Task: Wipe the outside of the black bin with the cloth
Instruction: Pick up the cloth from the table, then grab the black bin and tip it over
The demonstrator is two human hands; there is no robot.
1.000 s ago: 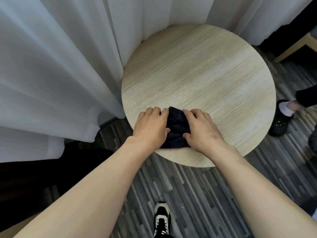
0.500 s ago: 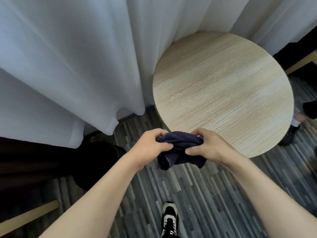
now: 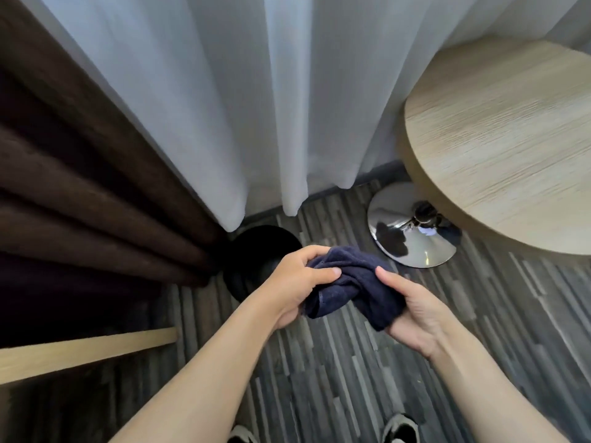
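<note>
Now our left hand (image 3: pixel 295 282) and right hand (image 3: pixel 412 310) both clasp the bunched dark cloth (image 3: pixel 351 286) above the floor, near the black bin (image 3: pixel 256 254).

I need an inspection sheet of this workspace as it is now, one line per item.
Surface: grey striped floor; round light wooden table, top bare where visible.
Job's things: round black bin on floor, partly hidden; dark blue cloth, bunched.
Clutter: nothing seen.
Grips: left hand and right hand both hold the cloth.
Cables: nothing seen.
Surroundings: white curtain, brown curtain, chrome table base.
</note>
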